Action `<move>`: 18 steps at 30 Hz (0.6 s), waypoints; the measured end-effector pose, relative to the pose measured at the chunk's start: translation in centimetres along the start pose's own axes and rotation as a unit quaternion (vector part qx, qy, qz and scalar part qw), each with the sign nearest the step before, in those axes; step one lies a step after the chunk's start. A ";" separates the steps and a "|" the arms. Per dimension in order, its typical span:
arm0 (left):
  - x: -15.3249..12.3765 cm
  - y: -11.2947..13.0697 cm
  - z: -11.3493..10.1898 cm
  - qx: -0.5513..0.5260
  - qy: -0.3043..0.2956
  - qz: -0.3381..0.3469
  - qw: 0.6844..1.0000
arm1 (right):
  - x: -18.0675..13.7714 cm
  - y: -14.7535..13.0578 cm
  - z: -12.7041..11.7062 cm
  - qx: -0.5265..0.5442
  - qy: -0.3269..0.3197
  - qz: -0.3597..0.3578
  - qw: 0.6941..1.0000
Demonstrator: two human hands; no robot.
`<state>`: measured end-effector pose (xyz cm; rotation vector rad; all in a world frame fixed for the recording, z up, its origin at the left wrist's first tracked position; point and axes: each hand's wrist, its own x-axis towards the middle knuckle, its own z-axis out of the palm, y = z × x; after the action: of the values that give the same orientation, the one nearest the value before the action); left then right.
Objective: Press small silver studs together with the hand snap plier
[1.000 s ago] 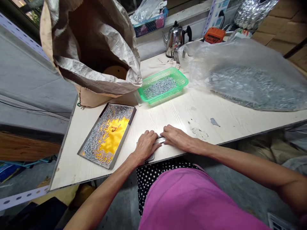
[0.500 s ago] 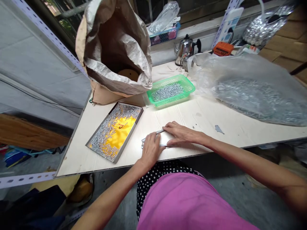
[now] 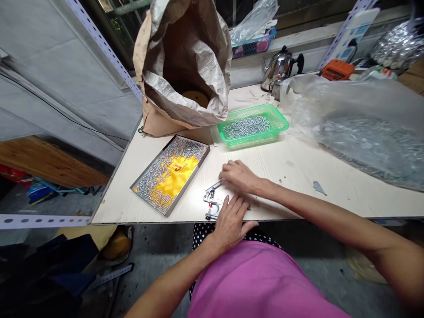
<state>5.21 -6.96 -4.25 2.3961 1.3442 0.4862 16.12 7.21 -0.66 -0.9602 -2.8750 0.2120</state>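
Observation:
A metal hand tool like pliers [image 3: 213,201], with a spring and a C-shaped jaw, lies flat near the table's front edge. My left hand [image 3: 230,218] lies palm down over its lower part, fingers stretched and thumb apart. Bent over the end of the upper handle, my right hand [image 3: 240,176] has its fingers curled and slightly blurred. Both hands hide the handles' right ends. Left of them is a shallow tray [image 3: 198,170] with a yellow bottom and many small metal pins. Behind my hands stands a green basket [image 3: 255,140] of similar pins.
A large open paper sack [image 3: 185,117] stands at the back left. A clear plastic bag [image 3: 364,132] full of metal pieces covers the right side. A steel kettle [image 3: 280,70] and an orange box [image 3: 338,70] are at the back. A grey scrap [image 3: 319,187] lies to the right.
My left hand has shifted right along the tool, uncovering its jaw and spring. My right hand has curled in over the upper handle. The tool has turned slightly, and the view has swung left.

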 end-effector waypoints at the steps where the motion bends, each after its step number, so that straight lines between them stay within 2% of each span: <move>1: 0.0 0.0 0.1 -0.008 -0.007 -0.010 1.000 | 0.3 -1.4 0.2 0.011 -0.004 -0.060 0.998; 4: -0.3 0.2 0.6 -0.026 -0.026 -0.055 0.998 | 1.0 -5.3 1.3 0.014 -0.027 -0.204 0.978; 8: -0.7 -0.5 1.7 -0.032 -0.044 -0.062 0.997 | 1.8 -7.2 2.6 -0.019 -0.015 -0.260 0.965; 12: -0.5 -2.2 3.1 -0.025 -0.055 -0.072 0.996 | 2.1 -6.5 2.3 -0.033 0.034 -0.305 0.951; 15: 0.0 -2.5 3.1 -0.014 -0.035 -0.079 0.996 | 2.0 -5.6 1.1 -0.054 0.103 -0.322 0.940; 18: 0.5 -1.9 1.5 -0.002 -0.003 -0.038 0.999 | 2.4 -3.0 -1.6 -0.098 0.206 -0.254 0.940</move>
<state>4.75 -5.83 -6.42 2.3314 1.4251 0.4613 12.65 6.47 1.51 -0.2087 -2.6542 -0.2905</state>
